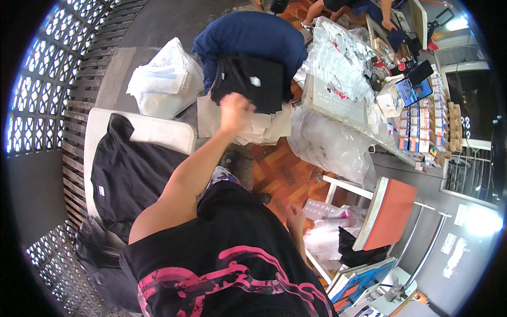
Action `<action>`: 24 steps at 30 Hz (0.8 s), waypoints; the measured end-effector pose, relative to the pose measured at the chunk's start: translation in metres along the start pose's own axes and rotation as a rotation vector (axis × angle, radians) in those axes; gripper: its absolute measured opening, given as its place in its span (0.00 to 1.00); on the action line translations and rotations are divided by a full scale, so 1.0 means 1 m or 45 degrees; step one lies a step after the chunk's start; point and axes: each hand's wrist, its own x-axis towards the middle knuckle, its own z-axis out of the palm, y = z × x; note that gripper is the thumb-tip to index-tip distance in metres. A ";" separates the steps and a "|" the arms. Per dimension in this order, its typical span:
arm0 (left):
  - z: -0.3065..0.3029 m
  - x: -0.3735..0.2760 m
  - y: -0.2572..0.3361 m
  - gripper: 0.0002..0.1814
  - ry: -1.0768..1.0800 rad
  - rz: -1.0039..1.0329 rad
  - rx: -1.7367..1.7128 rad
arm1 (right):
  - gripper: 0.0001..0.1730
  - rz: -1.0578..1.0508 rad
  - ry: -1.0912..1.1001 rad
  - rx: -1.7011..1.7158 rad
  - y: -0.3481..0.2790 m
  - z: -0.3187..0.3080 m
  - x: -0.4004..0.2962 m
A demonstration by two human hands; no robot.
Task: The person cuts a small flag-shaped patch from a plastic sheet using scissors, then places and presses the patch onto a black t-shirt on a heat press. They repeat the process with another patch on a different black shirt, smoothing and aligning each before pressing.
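My left hand (237, 111), blurred, is over the near edge of a stack of folded black garments (247, 85). A small white label shows on top of the stack. Whether the fingers grip the fabric cannot be made out. Loose pale paper sheets (273, 128) stick out beneath the garments, and a navy fabric-covered bulky piece (249, 33) rises behind them. My right hand (295, 216) hangs low at my right side, beside printed paper (323, 208) on a white-framed rack; its fingers are partly hidden. To my left, a black T-shirt (134, 174) lies spread on a white tabletop (162, 136).
A white plastic bag with papers (166, 79) stands at the left. Clear plastic packets (340, 55) cover the worktable (336, 103) at right, near a tablet (414, 91) and stacked boxes (420, 126). An orange-topped board (390, 214) juts out nearby. A person's hand (389, 25) shows at the back.
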 end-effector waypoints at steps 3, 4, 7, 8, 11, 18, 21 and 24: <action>-0.036 -0.019 0.101 0.13 -0.171 0.593 -0.425 | 0.15 0.116 0.152 1.178 -0.191 -0.030 0.021; -0.037 -0.028 0.122 0.13 -0.253 0.838 -0.615 | 0.15 0.051 0.307 1.278 -0.231 -0.043 0.020; -0.051 -0.069 0.189 0.15 -0.558 1.124 -0.851 | 0.12 -0.067 0.231 0.782 -0.214 -0.070 0.031; -0.050 -0.076 0.193 0.15 -0.705 1.217 -0.852 | 0.12 0.002 0.223 0.733 -0.200 -0.068 0.021; -0.040 -0.087 0.212 0.17 -1.092 1.344 -0.949 | 0.10 0.085 0.302 0.574 -0.154 -0.081 -0.011; -0.048 -0.072 0.291 0.32 -1.171 0.917 -0.721 | 0.07 -0.268 0.487 0.068 -0.135 -0.114 -0.117; -0.008 -0.080 0.294 0.18 -1.854 0.607 -0.937 | 0.08 -0.202 0.638 0.115 -0.106 -0.111 -0.157; -0.023 -0.126 0.320 0.06 -1.889 0.618 -0.905 | 0.08 -0.036 1.177 0.300 -0.113 -0.113 -0.189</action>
